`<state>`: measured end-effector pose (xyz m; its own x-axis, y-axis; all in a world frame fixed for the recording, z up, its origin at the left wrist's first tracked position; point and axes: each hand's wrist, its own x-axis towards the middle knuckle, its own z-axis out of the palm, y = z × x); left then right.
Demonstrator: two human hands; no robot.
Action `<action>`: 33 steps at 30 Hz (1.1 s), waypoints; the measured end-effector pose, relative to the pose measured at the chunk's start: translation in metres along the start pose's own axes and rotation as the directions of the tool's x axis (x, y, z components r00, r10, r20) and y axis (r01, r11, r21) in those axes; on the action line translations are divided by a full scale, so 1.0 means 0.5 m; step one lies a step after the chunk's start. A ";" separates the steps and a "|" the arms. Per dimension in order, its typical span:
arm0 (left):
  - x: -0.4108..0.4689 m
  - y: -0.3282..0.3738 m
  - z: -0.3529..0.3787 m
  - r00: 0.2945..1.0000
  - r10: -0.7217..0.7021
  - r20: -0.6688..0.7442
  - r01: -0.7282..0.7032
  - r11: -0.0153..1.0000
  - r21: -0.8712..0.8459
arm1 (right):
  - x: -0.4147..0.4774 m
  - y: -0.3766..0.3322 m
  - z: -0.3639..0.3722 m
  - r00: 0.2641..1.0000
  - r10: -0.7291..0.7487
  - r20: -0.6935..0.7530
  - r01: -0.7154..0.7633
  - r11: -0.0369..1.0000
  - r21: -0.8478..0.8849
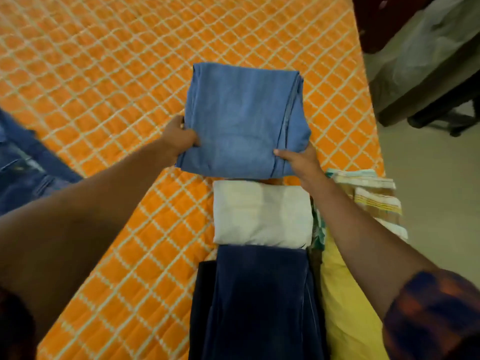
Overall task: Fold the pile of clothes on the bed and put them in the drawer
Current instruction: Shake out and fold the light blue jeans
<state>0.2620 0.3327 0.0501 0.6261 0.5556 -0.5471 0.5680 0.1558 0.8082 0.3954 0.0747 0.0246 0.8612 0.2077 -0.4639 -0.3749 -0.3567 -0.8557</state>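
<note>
A folded pair of light blue jeans (pixel 241 120) is held over the orange quilted bed (pixel 104 74). My left hand (pixel 179 139) grips its near left corner, thumb on top. My right hand (pixel 298 159) grips its near right corner. Just below the jeans lies a folded white garment (pixel 262 211), and nearer to me a folded dark navy garment (pixel 257 302). To the right of these are a yellow cloth (pixel 345 307) and a folded striped cloth (pixel 374 196) at the bed's edge.
Unfolded dark blue jeans (pixel 23 162) lie at the left edge of the bed. Beyond the bed on the right is bare floor (pixel 428 193), with a dark piece of furniture (pixel 415 48) and a chair base (pixel 449 120) at the top right.
</note>
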 end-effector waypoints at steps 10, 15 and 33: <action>0.106 -0.180 0.071 0.993 -0.107 -0.048 0.108 0.994 0.001 | 0.131 0.166 -0.022 0.993 0.102 0.063 -0.102 0.995 -0.011; 0.056 -0.211 0.004 0.989 -0.118 -0.086 0.113 0.992 -0.063 | 0.084 0.133 -0.003 0.968 0.063 0.242 -0.026 0.988 -0.151; -0.277 -0.430 -0.431 0.888 0.377 -0.262 -0.246 0.872 0.424 | -0.275 0.077 0.445 0.570 -0.623 0.536 0.812 0.325 -0.485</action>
<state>-0.0620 0.3982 -0.0009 0.6307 0.7660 -0.1239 0.5678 -0.3467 0.7466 0.1860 0.2351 0.0043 0.5400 0.8289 0.1458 0.7438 -0.3890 -0.5436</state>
